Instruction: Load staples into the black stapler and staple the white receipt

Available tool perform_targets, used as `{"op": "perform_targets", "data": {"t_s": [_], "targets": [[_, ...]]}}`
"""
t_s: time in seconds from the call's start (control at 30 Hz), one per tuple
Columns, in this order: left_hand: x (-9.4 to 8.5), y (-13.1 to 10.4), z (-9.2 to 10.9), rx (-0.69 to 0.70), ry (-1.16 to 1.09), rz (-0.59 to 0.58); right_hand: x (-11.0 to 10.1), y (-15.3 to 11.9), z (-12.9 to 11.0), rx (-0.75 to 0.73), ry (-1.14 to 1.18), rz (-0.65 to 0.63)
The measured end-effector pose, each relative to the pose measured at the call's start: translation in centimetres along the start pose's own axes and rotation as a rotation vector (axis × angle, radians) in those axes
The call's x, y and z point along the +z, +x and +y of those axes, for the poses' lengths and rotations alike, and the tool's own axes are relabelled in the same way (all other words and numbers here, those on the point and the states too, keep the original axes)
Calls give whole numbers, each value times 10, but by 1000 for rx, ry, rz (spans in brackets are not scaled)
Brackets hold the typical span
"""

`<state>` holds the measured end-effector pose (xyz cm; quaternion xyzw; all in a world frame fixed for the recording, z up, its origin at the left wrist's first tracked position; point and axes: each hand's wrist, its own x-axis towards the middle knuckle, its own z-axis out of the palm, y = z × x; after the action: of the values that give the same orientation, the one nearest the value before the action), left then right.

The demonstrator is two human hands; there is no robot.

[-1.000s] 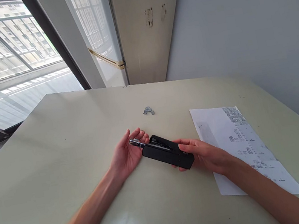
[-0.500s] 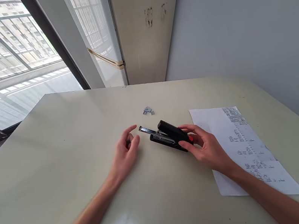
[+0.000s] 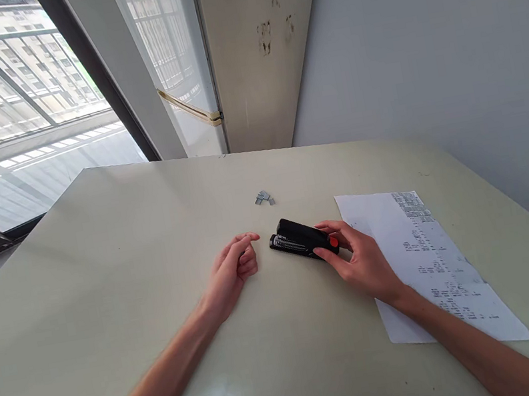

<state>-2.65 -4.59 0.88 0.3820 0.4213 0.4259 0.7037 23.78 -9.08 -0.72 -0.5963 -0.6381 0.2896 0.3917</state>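
Observation:
A black stapler (image 3: pixel 299 238) with a red part at its rear lies near the middle of the table, its front end pointing left. My right hand (image 3: pixel 355 254) grips its rear end between thumb and fingers. Left of the stapler and apart from it is my left hand (image 3: pixel 233 271), closed, with the thumb against the index finger and the other fingers curled. Whether anything is pinched there is too small to tell. Several small grey staple strips (image 3: pixel 264 198) lie beyond the stapler.
A printed sheet of paper (image 3: pixel 438 263) lies on the right of the pale table (image 3: pixel 85 309), partly under my right forearm. Behind the table are a fridge (image 3: pixel 251 92) with a yellowish handle and a grey wall (image 3: pixel 419 30). A window is at the left.
The metal tray that stuck out of the stapler's front no longer shows. The stapler sits flatter. My left hand has closed its fingers and shifted slightly right.

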Motion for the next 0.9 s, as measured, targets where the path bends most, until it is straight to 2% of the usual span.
{"op": "perform_targets", "data": {"t_s": [0.07, 0.17, 0.33, 0.43, 0.57, 0.67, 0.8, 0.9], "targets": [[-2, 2, 1, -98, -305, -35, 2, 6, -1, -28, -39, -13], [-3, 2, 2, -187, -518, -57, 8, 22, -4, -93, -91, -42], [-1, -1, 1, -239, -566, -60, 25, 54, -10, -183, -106, -117], [-1, -2, 0, -239, -566, -75, 32, 62, -21, -269, -117, -139], [0, -3, -2, -215, -591, -124, 40, 52, -46, -470, -148, -31], [1, -5, -3, -215, -595, -182, 51, 38, -60, -597, -278, -62], [4, -9, -4, -228, -568, -253, 66, 25, -61, -611, -371, -84], [5, -11, -6, -229, -559, -283, 68, 17, -60, -613, -357, -60]]}}
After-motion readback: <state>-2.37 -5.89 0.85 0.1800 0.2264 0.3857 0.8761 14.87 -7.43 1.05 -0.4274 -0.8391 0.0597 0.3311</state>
